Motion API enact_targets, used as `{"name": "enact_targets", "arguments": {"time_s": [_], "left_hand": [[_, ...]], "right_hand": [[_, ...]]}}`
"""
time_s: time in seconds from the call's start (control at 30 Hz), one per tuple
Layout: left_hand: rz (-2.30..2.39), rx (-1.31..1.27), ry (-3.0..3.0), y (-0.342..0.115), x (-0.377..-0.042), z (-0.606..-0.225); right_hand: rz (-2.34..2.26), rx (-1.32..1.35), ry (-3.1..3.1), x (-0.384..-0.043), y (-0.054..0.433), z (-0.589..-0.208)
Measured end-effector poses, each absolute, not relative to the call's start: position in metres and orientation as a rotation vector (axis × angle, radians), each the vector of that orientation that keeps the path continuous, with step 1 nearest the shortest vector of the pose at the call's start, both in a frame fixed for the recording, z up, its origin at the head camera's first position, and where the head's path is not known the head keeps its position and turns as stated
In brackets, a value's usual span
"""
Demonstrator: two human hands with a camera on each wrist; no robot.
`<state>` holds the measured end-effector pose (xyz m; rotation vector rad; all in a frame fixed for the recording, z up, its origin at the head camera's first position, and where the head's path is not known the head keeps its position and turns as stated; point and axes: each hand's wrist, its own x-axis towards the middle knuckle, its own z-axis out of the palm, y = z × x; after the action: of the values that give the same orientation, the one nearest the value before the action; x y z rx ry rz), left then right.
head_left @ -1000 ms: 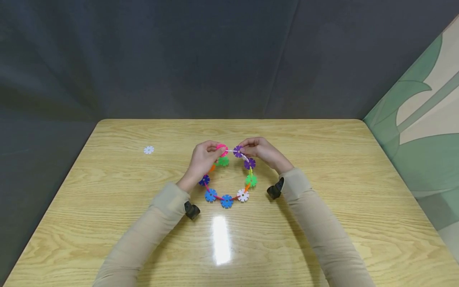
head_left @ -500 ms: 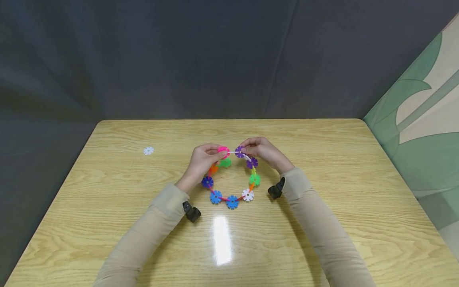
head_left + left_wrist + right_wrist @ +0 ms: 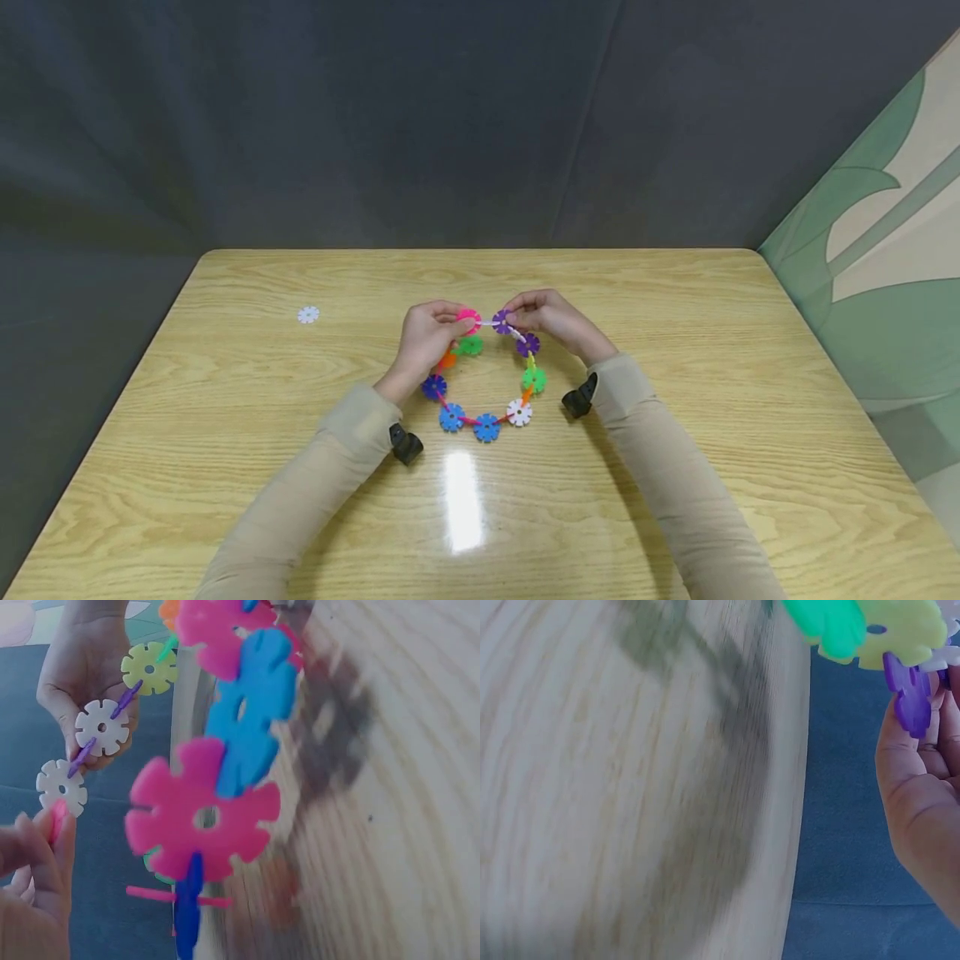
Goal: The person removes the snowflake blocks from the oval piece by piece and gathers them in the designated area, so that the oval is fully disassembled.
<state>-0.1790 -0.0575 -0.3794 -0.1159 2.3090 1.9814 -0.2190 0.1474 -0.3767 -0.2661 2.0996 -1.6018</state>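
Observation:
A ring of notched plastic snowflake discs [image 3: 487, 428], slotted into one another in several colours, hangs between my two hands. On its far left side my left hand [image 3: 422, 340] pinches a pink disc [image 3: 468, 319] between thumb and fingers. Facing it, my right hand [image 3: 557, 322] grips a purple disc [image 3: 502, 322]. A white disc [image 3: 488, 323], seen edge-on, bridges the pink and purple ones. In the left wrist view, a pink disc [image 3: 202, 817] and a blue disc [image 3: 253, 712] are close to the camera. My left fingers hide part of the ring's left side.
One loose white disc [image 3: 308, 315] lies on the wooden table [image 3: 225, 400] at the far left. A dark curtain [image 3: 480, 125] rises behind the table's back edge. At the right stands a panel with a leaf pattern [image 3: 892, 275].
The ring's near side has swung to the right and slightly toward me. Both hands have come down a little toward me, keeping their grip on the same discs.

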Motion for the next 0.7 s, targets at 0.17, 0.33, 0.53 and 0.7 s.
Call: {"name": "enact_targets", "arguments": {"time_s": [0.17, 0.33, 0.53, 0.7], "left_hand": [[1.831, -0.123, 2.493, -0.057, -0.179, -0.378], [1.742, -0.17, 2.53, -0.058, -0.179, -0.379], [1.814, -0.215, 2.417, -0.063, -0.183, -0.383], [1.926, -0.255, 2.241, -0.071, -0.189, -0.384]], "right_hand": [[-1.573, -0.266, 2.153, -0.216, 0.143, -0.373], [-1.532, -0.275, 2.196, -0.213, 0.136, -0.371], [-1.502, -0.242, 2.212, -0.214, 0.136, -0.372], [-1.5, -0.215, 2.204, -0.216, 0.139, -0.373]]}}
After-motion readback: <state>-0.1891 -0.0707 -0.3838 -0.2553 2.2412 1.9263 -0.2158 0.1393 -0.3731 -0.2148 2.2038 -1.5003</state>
